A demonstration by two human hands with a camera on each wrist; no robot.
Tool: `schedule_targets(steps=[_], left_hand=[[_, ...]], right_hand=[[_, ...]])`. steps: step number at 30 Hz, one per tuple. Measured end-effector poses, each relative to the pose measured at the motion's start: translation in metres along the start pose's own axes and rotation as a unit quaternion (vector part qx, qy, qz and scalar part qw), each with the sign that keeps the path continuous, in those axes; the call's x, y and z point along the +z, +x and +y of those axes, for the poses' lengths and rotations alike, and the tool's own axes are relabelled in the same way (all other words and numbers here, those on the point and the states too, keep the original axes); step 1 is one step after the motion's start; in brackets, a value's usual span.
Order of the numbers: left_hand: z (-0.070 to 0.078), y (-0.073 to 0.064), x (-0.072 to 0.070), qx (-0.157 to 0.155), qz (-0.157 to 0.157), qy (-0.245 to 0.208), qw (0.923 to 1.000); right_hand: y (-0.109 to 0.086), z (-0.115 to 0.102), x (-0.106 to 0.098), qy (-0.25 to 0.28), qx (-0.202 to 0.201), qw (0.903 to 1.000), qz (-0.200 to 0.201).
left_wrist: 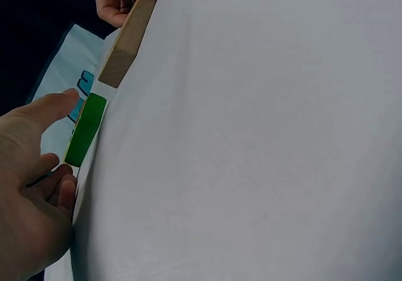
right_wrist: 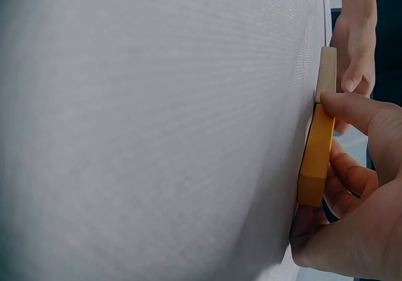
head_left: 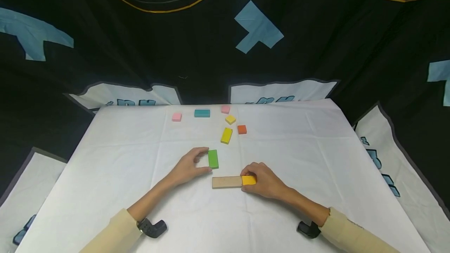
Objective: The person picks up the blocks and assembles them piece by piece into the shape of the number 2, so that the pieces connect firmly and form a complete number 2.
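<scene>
My left hand (head_left: 190, 169) curves around a green block (head_left: 213, 159), with the thumb near its close end and the fingers near its far end. A small gap shows between thumb and block in the left wrist view. The right hand (head_left: 265, 180) pinches an orange-yellow block (head_left: 249, 180), thumb on the near side and fingers on the far side. That block lies end to end with a long plain wooden block (head_left: 226, 182), and the thumb rests at their joint (right_wrist: 321, 102). The palm hides part of the orange-yellow block in the head view.
Farther back on the white-covered table (head_left: 288, 139) lie a yellow block (head_left: 226, 135), a smaller yellow piece (head_left: 230, 119), an orange-red block (head_left: 241, 129), a teal block (head_left: 202, 113) and two pink blocks, one left (head_left: 177, 117) and one right (head_left: 225, 109). A dark patterned curtain (head_left: 197, 54) hangs behind.
</scene>
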State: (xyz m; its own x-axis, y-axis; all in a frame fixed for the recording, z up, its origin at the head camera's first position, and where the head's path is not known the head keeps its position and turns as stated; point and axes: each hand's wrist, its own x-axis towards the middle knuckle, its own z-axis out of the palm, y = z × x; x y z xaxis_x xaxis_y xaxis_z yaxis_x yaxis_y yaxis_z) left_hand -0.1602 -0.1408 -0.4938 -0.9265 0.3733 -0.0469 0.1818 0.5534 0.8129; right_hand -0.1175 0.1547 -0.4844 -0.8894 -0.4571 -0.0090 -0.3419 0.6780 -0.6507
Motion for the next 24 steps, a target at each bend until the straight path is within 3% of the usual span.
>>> schedule_targets(steps=[15,24], left_hand=[[0.002,0.012,-0.005,0.021,-0.029,0.051,0.9981],[0.002,0.015,-0.009,0.035,-0.038,0.057,0.997]], right_hand=[[0.0,0.001,0.001,0.003,-0.002,1.0,0.003],[0.0,0.0,0.001,0.002,0.004,1.0,0.006]])
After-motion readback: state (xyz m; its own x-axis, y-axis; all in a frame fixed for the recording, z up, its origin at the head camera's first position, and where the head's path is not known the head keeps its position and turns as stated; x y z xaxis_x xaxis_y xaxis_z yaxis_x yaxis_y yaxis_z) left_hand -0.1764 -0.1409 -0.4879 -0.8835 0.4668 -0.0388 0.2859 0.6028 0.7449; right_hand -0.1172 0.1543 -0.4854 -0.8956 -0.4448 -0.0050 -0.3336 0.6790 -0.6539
